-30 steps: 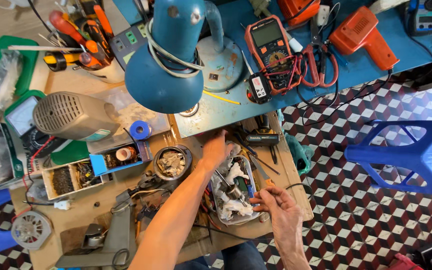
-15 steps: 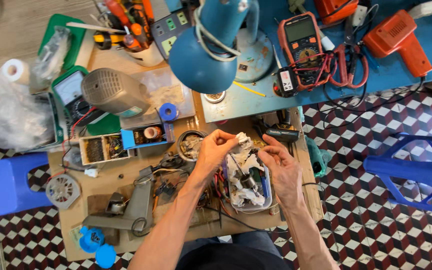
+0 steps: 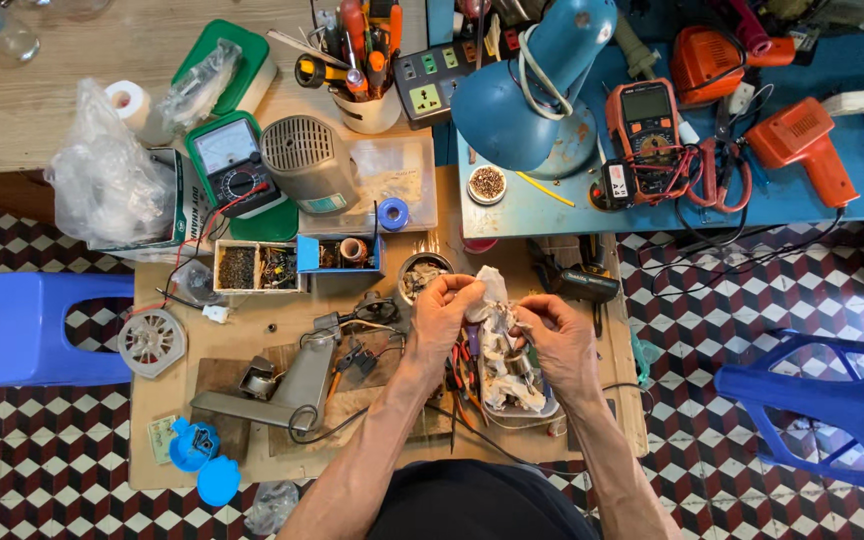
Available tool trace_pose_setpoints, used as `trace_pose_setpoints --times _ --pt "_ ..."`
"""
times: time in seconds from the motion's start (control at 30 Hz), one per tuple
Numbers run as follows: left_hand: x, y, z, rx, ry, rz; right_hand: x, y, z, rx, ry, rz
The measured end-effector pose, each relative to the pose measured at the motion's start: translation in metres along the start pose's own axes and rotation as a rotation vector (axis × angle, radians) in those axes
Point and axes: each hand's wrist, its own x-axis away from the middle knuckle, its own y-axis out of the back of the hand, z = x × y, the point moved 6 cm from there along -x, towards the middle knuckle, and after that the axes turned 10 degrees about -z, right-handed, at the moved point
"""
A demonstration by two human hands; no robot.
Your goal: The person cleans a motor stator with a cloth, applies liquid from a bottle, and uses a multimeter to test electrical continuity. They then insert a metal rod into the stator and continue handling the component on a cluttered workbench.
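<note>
Rag: a crumpled white rag (image 3: 493, 322) held up between both hands, just above a small tray (image 3: 530, 408) of parts near the counter's front edge.
Left hand (image 3: 442, 312): fingers pinched on the rag's top left.
Right hand (image 3: 560, 338): fingers closed on the rag's right side — something small may be inside, too hidden to tell.
Nearby: a round tin (image 3: 422, 274) just behind the left hand; red pliers (image 3: 464, 368) beside the tray.
Counter (image 3: 252, 440): brown board — a blue desk lamp (image 3: 532, 95) farther back.

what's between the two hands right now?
Head view: a crumpled whitish rag, pinched by left hand and right hand, above a tray of parts.
</note>
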Motion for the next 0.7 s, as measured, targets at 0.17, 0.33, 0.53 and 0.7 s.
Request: trace_pose_setpoints --times 0.17,0.33,0.53,0.7 --pt "0.025 -0.005 -0.009 -0.287 -0.183 -0.029 0.03 0.028 0.033 0.172 0.256 -0.183" --pt "0.055 -0.022 -0.002 -0.18 -0.047 0.105 0.035 0.016 0.038 -0.054 0.24 0.017" --pt "0.088 -0.028 0.012 0.26 0.22 0.201 0.041 0.026 0.01 -0.227 0.029 0.01" --pt "0.106 -0.041 0.037 0.42 0.41 0.216 0.051 0.045 -0.002 -0.234 -0.012 0.009"
